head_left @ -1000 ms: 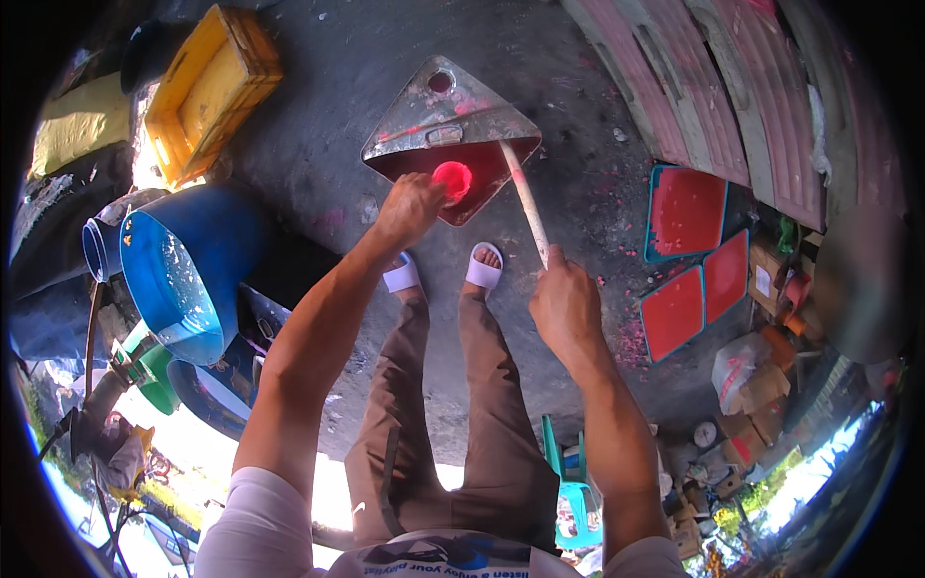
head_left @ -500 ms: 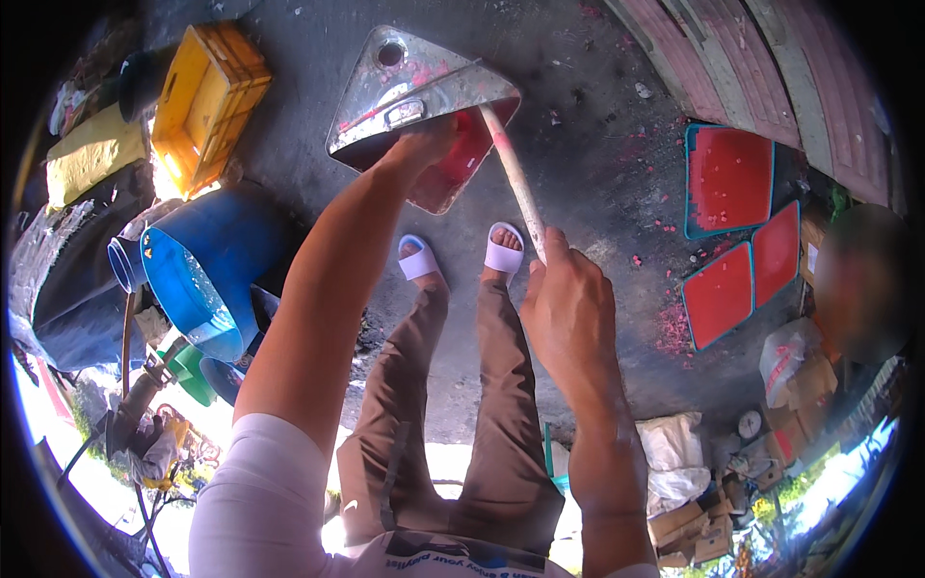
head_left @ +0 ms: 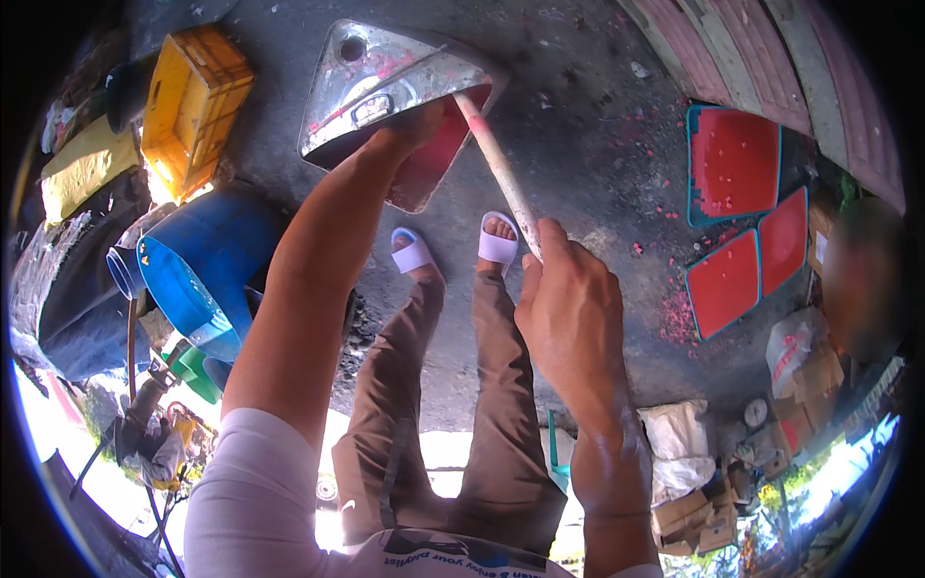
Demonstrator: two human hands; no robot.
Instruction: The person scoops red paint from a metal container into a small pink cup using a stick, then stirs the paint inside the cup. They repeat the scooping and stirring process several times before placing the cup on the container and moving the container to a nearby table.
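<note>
A square metal can [head_left: 409, 72], its side cut open and its inside coated red, is tilted ahead of my feet. My left hand [head_left: 421, 127] reaches into the opening; its fingers are hidden by the can's upper panel, so their hold does not show. My right hand [head_left: 575, 313] is closed round the near end of a pale wooden stick [head_left: 501, 173] with pink stains. The stick's far end runs into the can's opening, out of sight.
Three red panels with blue-green rims, one of them here [head_left: 737, 164], lie on the dark floor at right among pink crumbs. At left are a yellow crate [head_left: 198, 111] and a blue barrel [head_left: 207, 260]. Cardboard boxes [head_left: 689, 520] and a white sack [head_left: 677, 443] sit at lower right.
The can has shifted a little left and turned slightly in view, with my left hand still inside. The stick's far end has moved left; my right hand keeps its grip.
</note>
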